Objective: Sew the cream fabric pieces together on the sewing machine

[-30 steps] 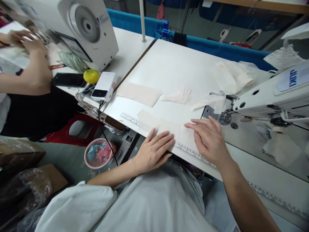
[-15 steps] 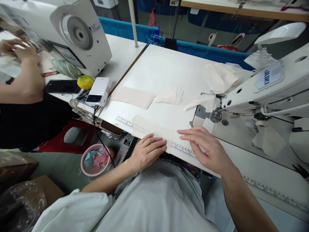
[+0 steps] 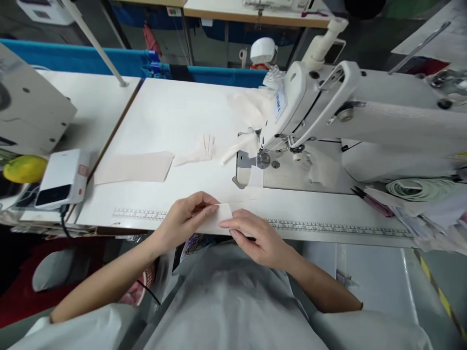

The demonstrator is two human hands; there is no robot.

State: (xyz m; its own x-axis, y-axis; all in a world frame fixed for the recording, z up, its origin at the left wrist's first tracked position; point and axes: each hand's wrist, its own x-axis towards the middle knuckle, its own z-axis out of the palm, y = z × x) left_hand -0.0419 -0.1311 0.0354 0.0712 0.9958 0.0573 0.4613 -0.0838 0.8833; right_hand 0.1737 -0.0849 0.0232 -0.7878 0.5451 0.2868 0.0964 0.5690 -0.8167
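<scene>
Here, pale fabric piece [image 3: 223,213] in the grip of left hand [image 3: 185,217], against half-open right hand [image 3: 260,238].

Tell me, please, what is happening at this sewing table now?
A person is handling a small pale piece, apparently cloth, with both hands. The left hand pinches it between thumb and fingers, while the right hand touches it near its lower edge. The piece is at the front of the table, away from the needle area of the sewing machine. A flat pale strip lies to the left.
</scene>
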